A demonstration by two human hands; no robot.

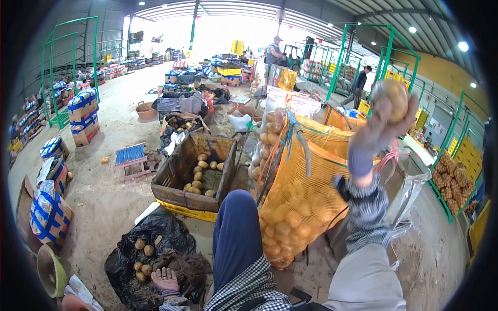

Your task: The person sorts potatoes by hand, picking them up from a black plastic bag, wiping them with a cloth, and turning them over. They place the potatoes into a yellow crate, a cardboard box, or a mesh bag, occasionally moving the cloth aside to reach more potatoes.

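Observation:
My right hand is raised high at the right, its fingers closed around a large potato; hand and potato are slightly blurred. Below it and to the left stands an orange mesh bag, its lower part full of potatoes. My left hand lies low, palm up with the fingers apart and nothing in it. Just beside its fingertips, several dirt-covered potatoes rest on a black plastic bag, along with brown, crumpled material. A dark crate holding several potatoes stands ahead of my knee.
A small stool with a blue top stands left of the crate. Taped bundles line the left side. Green metal frames rise behind the mesh bag. Two people are farther back, and potato sacks sit at the right.

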